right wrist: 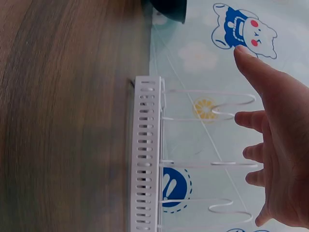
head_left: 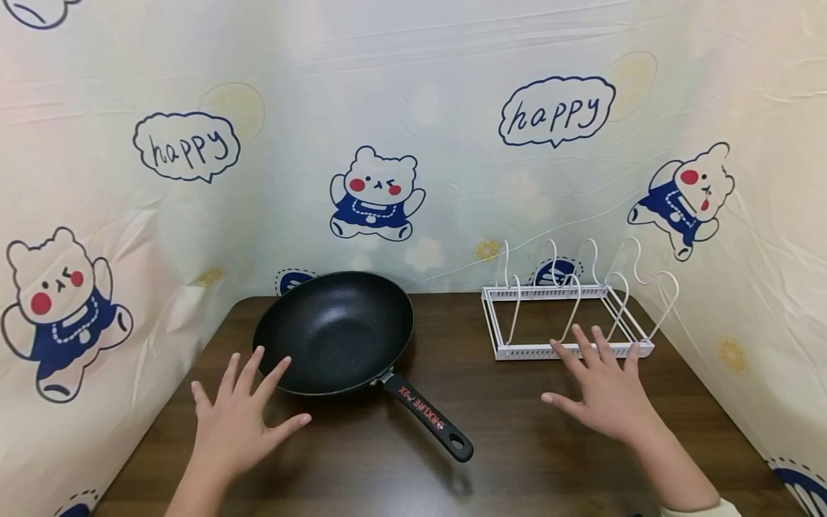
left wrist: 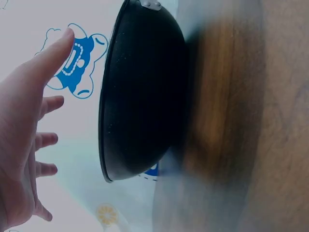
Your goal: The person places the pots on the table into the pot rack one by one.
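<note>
- The pan [head_left: 332, 334] sits upright on the table [head_left: 362, 474], its handle [head_left: 426, 415] slanting toward the person and to the right.
- It looks stiff and fairly weighty, probably metal; the smooth, rounded wall would likely slip under fingertips.
- The handle seems the best hold – gripped near the bowl, it should tip less, with a second hand steadying the opposite rim.
- The left hand [head_left: 235, 424] is just beside the pan's near left side, fingers spread, gripping nothing.
- The right hand [head_left: 604, 395] hovers right of the pan, well apart from the other, fingers likewise spread and holding nothing.
- Below it, to the pan's right, stands the white rack [head_left: 526, 352]; it looks light and rigid, its thin wires [head_left: 517, 305] apt to bend, so the base rails suit a grip.
- As containers: inside the pan only dark lining shows – between the rack's wires, just tabletop and backdrop [head_left: 452, 79].
</note>
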Motion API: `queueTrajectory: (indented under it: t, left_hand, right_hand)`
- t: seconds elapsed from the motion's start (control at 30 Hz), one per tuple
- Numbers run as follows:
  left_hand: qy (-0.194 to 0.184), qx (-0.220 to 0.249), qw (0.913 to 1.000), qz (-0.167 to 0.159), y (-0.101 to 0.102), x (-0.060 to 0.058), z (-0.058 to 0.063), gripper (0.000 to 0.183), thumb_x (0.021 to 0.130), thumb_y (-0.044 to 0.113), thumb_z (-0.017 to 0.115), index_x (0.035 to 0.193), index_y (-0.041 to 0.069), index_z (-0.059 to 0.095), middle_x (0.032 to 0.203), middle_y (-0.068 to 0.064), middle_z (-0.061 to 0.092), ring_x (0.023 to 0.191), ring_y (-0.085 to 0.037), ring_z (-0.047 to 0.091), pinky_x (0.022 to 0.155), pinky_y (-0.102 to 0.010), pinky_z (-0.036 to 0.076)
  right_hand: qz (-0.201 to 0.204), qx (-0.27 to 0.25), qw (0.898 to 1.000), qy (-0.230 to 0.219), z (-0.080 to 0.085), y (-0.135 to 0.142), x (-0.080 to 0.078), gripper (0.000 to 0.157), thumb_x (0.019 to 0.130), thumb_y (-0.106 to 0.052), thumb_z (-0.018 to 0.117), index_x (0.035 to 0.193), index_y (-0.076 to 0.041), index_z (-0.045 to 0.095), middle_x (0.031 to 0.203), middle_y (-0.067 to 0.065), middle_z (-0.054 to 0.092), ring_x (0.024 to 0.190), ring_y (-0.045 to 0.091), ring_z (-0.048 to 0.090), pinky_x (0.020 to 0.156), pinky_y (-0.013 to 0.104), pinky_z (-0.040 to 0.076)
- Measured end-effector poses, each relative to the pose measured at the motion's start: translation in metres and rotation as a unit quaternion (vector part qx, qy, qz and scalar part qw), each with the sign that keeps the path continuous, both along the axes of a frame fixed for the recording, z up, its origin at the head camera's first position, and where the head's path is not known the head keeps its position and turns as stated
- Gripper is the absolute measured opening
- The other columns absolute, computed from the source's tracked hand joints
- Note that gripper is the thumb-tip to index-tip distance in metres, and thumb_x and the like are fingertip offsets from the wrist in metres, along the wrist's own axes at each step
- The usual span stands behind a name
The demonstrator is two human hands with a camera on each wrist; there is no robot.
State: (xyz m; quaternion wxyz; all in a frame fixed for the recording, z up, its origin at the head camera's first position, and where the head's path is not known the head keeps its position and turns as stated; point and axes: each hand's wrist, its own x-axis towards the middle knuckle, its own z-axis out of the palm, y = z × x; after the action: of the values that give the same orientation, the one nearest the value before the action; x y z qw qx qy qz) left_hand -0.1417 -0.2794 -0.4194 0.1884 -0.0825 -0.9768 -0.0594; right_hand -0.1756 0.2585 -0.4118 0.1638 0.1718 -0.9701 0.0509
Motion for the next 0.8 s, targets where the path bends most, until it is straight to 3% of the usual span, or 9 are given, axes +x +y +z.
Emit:
queueTrajectory:
  t: [0.17, 0.47, 0.8]
  left_hand:
    - [0.049, 0.042, 0.9977, -0.022, 0.003, 0.001, -0.004, 0.089, 0.071, 0.070, 0.071, 0.146, 0.033, 0.042, 0.150, -0.014, 0.036, 0.137, -0.043, 0.028, 0.095, -0.083, 0.009]
    - [0.113, 0.120, 0.9845, -0.061, 0.010, 0.000, -0.009, 0.074, 0.066, 0.048, 0.085, 0.129, 0.017, 0.061, 0.135, -0.016, 0.051, 0.119, -0.043, 0.045, 0.089, -0.070, 0.032]
    - [0.133, 0.172, 0.9731, -0.075, 0.023, 0.001, -0.017, 0.064, 0.064, 0.034, 0.089, 0.119, 0.013, 0.066, 0.125, -0.012, 0.057, 0.113, -0.036, 0.050, 0.079, -0.064, 0.037]
  right_hand:
    - [0.018, -0.003, 1.000, 0.012, -0.001, -0.007, -0.002, 0.085, 0.080, -0.070, 0.062, 0.144, -0.018, 0.046, 0.154, 0.022, 0.030, 0.141, 0.047, 0.020, 0.099, 0.080, -0.004]
    - [0.055, -0.028, 0.998, 0.016, -0.003, -0.022, -0.004, 0.082, 0.080, -0.067, 0.065, 0.143, -0.017, 0.048, 0.154, 0.020, 0.032, 0.140, 0.047, 0.025, 0.105, 0.075, 0.003]
    - [0.102, -0.054, 0.993, 0.035, -0.004, -0.039, -0.005, 0.078, 0.079, -0.061, 0.070, 0.136, -0.011, 0.056, 0.150, 0.018, 0.039, 0.137, 0.043, 0.032, 0.103, 0.073, 0.018]
